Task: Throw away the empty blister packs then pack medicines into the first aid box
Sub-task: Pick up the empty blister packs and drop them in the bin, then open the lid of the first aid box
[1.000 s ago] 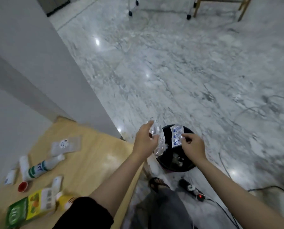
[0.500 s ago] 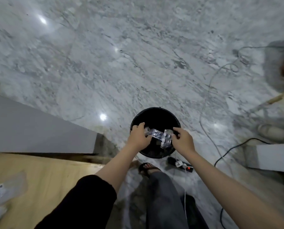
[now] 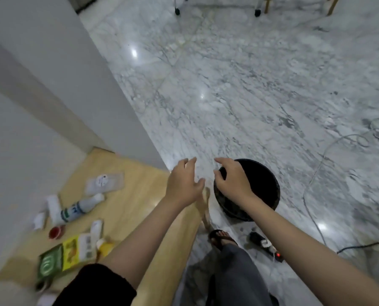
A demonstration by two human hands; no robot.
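Note:
A black round bin (image 3: 265, 184) stands on the marble floor beside the wooden table (image 3: 140, 186). My right hand (image 3: 232, 180) hovers over the bin's left rim, fingers spread, holding nothing. My left hand (image 3: 184, 184) is just left of it, above the table's corner, also open and empty. No blister pack shows in either hand. On the table lie the medicines: a white and green bottle (image 3: 78, 209), a green and yellow box (image 3: 60, 258), a clear sachet (image 3: 104, 183), a small white tube (image 3: 95, 228) and a red cap (image 3: 56, 232).
A grey wall (image 3: 51, 74) borders the table on the left. On the floor by my sandalled foot (image 3: 220, 238) lies a power strip (image 3: 265, 245) with a red light. Cables (image 3: 312, 180) run across the floor at the right. Wheeled furniture legs (image 3: 177, 11) stand far back.
Both hands held blister packs over the bin before; now both are empty and spread apart. The view has swung back left, showing the table and medicines again.

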